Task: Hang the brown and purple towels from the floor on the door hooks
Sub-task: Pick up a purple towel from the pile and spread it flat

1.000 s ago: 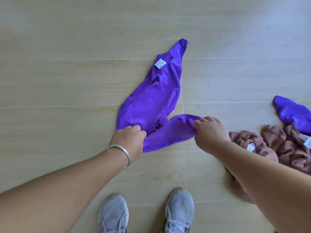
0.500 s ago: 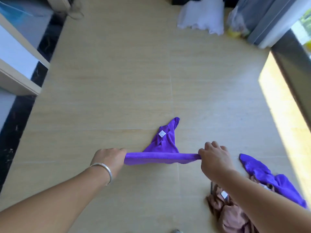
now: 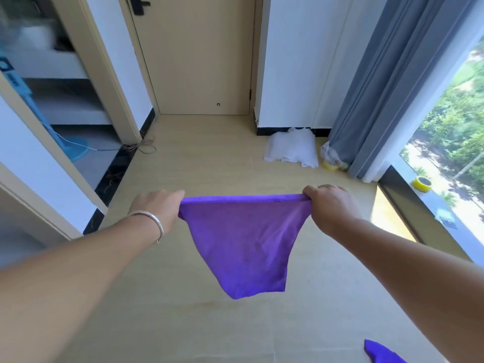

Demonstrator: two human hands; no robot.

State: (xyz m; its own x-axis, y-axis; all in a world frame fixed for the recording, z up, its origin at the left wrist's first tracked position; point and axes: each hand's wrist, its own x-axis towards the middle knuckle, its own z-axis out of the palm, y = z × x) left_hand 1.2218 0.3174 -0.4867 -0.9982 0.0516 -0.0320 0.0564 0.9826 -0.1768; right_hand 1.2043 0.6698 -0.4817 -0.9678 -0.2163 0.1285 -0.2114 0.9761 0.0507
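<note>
Now both hands point(image 3: 157, 208) point(image 3: 328, 206) hold purple towel point(image 3: 243, 239) taut.

purple towel point(image 3: 242, 247): lifted clear of the floor, now hanging in the air, top edge pulled taut | left hand point(image 3: 157, 209) and right hand point(image 3: 328, 206): raised and spread wider apart, each gripping a top corner | view: tilted up from floor to far door point(image 3: 193, 53) | brown towel: gone from view

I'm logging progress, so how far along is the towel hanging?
Nothing looks hung yet. In hand: both the left hand and right hand grip one purple cloth towel, lifted and stretched. Left: another purple towel lies on the floor; the closed beige door shows no hooks in view.
</note>
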